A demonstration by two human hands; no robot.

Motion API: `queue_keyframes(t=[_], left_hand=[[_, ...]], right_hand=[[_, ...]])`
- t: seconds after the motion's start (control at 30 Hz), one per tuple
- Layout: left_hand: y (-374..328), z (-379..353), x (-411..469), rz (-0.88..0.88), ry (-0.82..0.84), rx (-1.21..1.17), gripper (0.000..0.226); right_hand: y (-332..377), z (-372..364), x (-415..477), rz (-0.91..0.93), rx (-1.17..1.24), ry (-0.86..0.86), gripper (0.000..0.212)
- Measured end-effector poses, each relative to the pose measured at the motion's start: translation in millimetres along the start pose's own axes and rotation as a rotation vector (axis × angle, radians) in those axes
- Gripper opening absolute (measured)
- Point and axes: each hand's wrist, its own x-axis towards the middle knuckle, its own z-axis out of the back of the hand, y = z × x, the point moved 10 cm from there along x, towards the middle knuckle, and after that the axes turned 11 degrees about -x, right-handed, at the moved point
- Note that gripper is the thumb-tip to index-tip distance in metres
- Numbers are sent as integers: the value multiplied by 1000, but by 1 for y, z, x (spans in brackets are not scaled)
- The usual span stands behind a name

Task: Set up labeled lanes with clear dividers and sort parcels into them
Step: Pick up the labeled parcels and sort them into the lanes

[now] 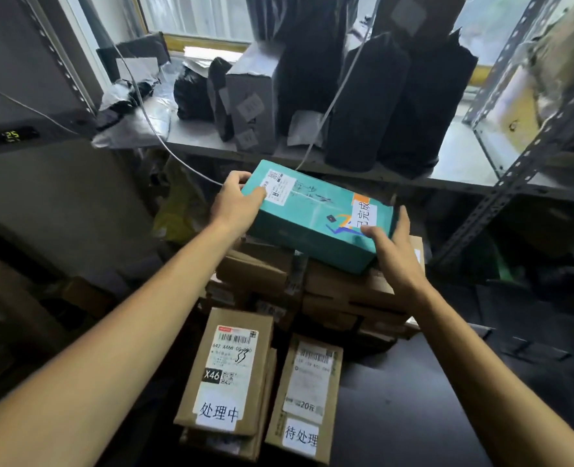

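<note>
Nearest: two flat brown cardboard parcels side by side on a dark, matte surface (396, 399). The left parcel (226, 372) carries a white slip reading 处理中; the right parcel (307, 397) carries one reading 待处理. Both have printed shipping labels with barcodes.

Behind them, a stack of brown cartons (312, 291), taped, edges slightly crushed.

Teal box (315, 217), smooth printed card, rectangular, held tilted just above that stack. White slip near its right end reads 已完成. Left hand (236, 205) grasps its far-left corner, thumb on top; right hand (395, 252) grips its near-right end, thumb pressed on the top face.

Room: dim storage corner. Grey shelf (457, 153) on a perforated angle-iron rack (514, 176) holds black plastic-wrapped parcels (369, 106) and a grey box (253, 96), backlit by a window (198, 15).
</note>
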Motion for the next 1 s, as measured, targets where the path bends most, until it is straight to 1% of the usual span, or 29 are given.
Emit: queue_keyframes(t=[0.1, 0.13, 0.2, 0.3, 0.43, 0.47, 0.53, 0.63, 0.7, 0.77, 0.83, 0.93, 1.0], left_hand=[[-18, 0, -3, -68, -24, 12, 30], [-22, -1, -3, -77, -34, 4, 28], [-28, -3, -7, -56, -45, -20, 22], [-34, -20, -17, 9, 11, -51, 18], [-45, -44, -32, -2, 84, -15, 19], [-47, -50, -37, -5, 93, -7, 20], [-49, -59, -45, 1, 83, -35, 29], [-59, -74, -63, 27, 56, -159, 48], [-66, -89, -77, 54, 80, -234, 57], [-77, -103, -92, 12, 91, -173, 70], [-89, -117, -107, -24, 109, -135, 81], [-92, -145, -129, 41, 178, -214, 87], [-92, -163, -149, 94, 220, -274, 88]], right_hand=[[-3, 16, -2, -55, 56, -97, 70], [-6, 19, -3, -80, 74, -99, 61], [-10, 23, -5, -130, 32, -78, 44], [-20, 34, -20, -197, 77, -102, 32], [-43, 55, -44, -233, 153, -154, 24], [-48, 61, -51, -241, 168, -156, 23], [-53, 71, -63, -240, 191, -144, 29], [-60, 88, -87, -248, 230, -107, 41], [-63, 99, -103, -252, 261, -90, 43], [-62, 112, -119, -233, 262, -87, 38], [-60, 127, -133, -205, 268, -98, 41], [-70, 150, -154, -179, 314, -104, 51], [-83, 165, -172, -180, 344, -103, 69]])
